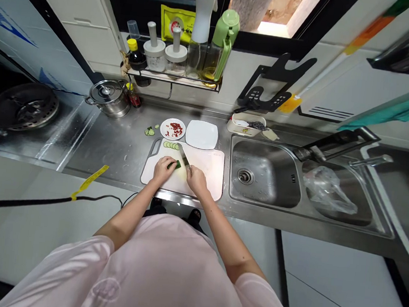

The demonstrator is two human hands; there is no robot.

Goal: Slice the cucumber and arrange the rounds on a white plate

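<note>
The left hand (pixel 164 169) is pinning a green vegetable piece (pixel 178 164) to the cutting board (pixel 210 169), fingers curling over it; the piece is lying by the fingertips, on the side toward the right hand (pixel 196 180). It is perhaps cucumber, though showing too small to be sure. The right hand is gripping a knife (pixel 184 155), whose blade is slanting just beside the piece. Pale slices (pixel 171 145) are lying in a row beyond the left hand, near the board's far edge.
</note>
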